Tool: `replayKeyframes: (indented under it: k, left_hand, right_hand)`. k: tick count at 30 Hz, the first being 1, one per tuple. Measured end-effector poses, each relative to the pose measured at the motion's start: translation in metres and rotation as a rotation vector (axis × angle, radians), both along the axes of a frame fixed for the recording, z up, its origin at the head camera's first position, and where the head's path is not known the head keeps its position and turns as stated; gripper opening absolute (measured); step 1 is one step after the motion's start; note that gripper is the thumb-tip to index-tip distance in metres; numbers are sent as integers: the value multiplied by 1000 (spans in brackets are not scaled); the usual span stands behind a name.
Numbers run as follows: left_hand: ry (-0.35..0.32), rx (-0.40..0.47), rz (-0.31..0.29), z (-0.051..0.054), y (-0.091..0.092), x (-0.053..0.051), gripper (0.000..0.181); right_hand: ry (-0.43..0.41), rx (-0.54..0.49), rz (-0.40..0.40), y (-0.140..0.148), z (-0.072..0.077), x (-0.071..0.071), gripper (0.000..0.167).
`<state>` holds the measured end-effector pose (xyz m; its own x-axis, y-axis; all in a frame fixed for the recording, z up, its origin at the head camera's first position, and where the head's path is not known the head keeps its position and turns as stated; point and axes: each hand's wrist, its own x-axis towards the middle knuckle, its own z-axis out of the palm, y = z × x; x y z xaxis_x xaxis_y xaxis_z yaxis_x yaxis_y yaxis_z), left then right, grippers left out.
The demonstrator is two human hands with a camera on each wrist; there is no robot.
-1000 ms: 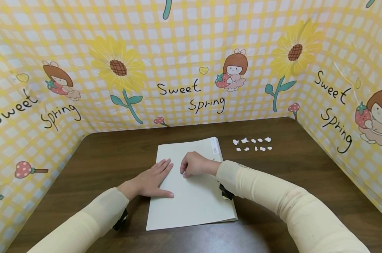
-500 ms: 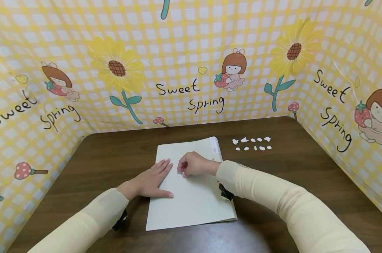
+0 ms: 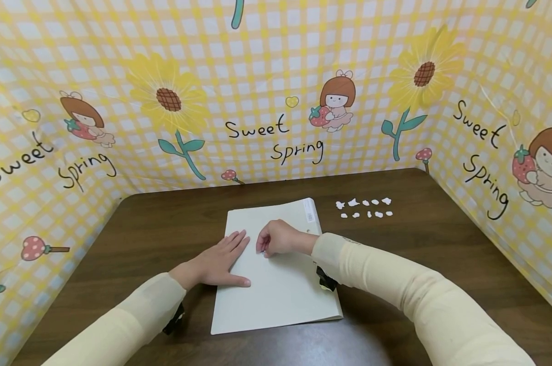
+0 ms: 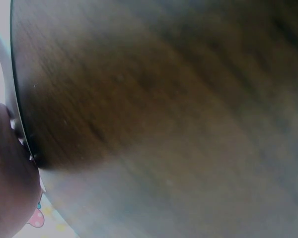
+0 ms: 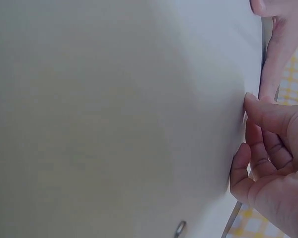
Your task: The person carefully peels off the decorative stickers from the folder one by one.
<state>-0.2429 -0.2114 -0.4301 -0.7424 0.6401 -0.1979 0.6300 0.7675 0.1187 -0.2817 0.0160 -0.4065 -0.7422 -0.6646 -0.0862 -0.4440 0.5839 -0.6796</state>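
A large white folder (image 3: pixel 280 300) with a barcode label at its top right lies on the dark wood table. My left hand (image 3: pixel 216 262) rests flat on its left edge, fingers straight and thumb spread. My right hand (image 3: pixel 278 238) is over the folder's middle, with thumb and fingertips pinched together at its surface. A tiny whitish piece (image 3: pixel 263 251) shows at those fingertips, mostly hidden by them. In the right wrist view the right hand (image 5: pixel 275 153) has curled fingers against the white surface. Only part of the left hand (image 4: pixel 12 173) appears in the left wrist view.
Several small, irregular white scraps (image 3: pixel 366 203) lie in two rows on the table (image 3: pixel 166 223), right of the folder. A small metal fitting (image 5: pixel 180 228) sits on the folder near my right wrist. A yellow checked cloth (image 3: pixel 257 76) walls the table at back and sides.
My right fingertips have shifted slightly left on the folder, and less of the whitish piece shows at them than half a second ago. The left hand stays in place.
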Motion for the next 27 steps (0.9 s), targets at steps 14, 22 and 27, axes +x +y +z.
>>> replayKeyframes:
  k: [14,22,27]
  left_hand:
    - [8,5,-5,1,0,0,114]
    - [8,8,-4,0,0,0,114]
    - [8,17,-7,-1,-1,0,114]
  right_hand:
    - [20,7,-10,0,1,2,14]
    - [19,15,-21,0,1,1,13]
    - [14,15,-22,-1,2,2,13]
